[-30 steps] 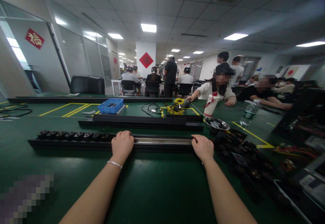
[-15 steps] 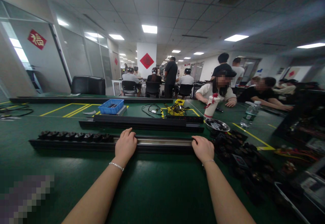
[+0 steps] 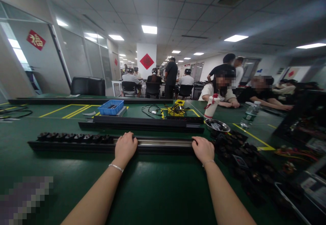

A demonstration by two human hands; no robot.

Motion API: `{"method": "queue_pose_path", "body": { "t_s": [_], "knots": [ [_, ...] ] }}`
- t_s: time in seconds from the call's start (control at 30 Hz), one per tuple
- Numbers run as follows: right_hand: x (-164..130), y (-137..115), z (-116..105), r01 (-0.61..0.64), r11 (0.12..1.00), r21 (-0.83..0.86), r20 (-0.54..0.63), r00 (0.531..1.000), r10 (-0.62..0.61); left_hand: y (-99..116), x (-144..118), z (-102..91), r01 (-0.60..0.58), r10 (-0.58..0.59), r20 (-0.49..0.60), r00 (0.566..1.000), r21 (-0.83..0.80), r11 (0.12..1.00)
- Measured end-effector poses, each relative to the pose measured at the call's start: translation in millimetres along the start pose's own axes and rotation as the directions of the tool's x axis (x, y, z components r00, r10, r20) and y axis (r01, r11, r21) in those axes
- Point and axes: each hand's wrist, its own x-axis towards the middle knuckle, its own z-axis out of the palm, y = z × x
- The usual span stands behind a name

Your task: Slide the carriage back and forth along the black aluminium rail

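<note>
Black rail (image 3: 163, 144): hands (image 3: 125, 148) on near edge.

A long black rail (image 3: 163, 144) is laid across the green table (image 3: 158, 187), parallel to its near edge. It is gripped mid-length by the left hand (image 3: 125, 147), and its right end is covered by the right hand (image 3: 203, 149). Black modules (image 3: 73, 137) are seated along its left half.
</note>
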Motion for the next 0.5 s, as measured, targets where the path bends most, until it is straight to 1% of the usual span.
{"method": "queue_pose_path", "body": {
  "t_s": [0.13, 0.23, 0.33, 0.43, 0.5],
  "knots": [
    [0.4, 0.1, 0.2, 0.003, 1.0, 0.001, 0.01, 1.0, -0.003, 6.4, -1.9, 3.3, -0.019, 0.019, 0.028, 0.999, -0.017, 1.0],
    [0.4, -0.2, 0.1, -0.005, 1.0, 0.007, 0.011, 1.0, 0.005, 9.6, -2.9, 3.2, -0.017, 0.018, 0.023, 1.0, -0.042, 0.999],
    [0.5, -0.4, 0.2, -0.011, 1.0, 0.004, 0.011, 1.0, 0.011, 8.7, -2.6, 1.9, -0.013, 0.015, 0.017, 1.0, -0.074, 0.997],
    [0.6, -0.1, 0.7, -0.001, 1.0, 0.0, 0.011, 1.0, 0.001, 6.4, -1.8, -0.5, -0.012, 0.018, 0.048, 0.999, -0.11, 0.994],
    [0.7, 0.1, 1.1, 0.001, 1.0, 0.0, 0.009, 1.0, -0.001, 6.2, -1.9, -2.8, -0.03, 0.04, 0.069, 0.997, -0.142, 0.989]
  ]
}}
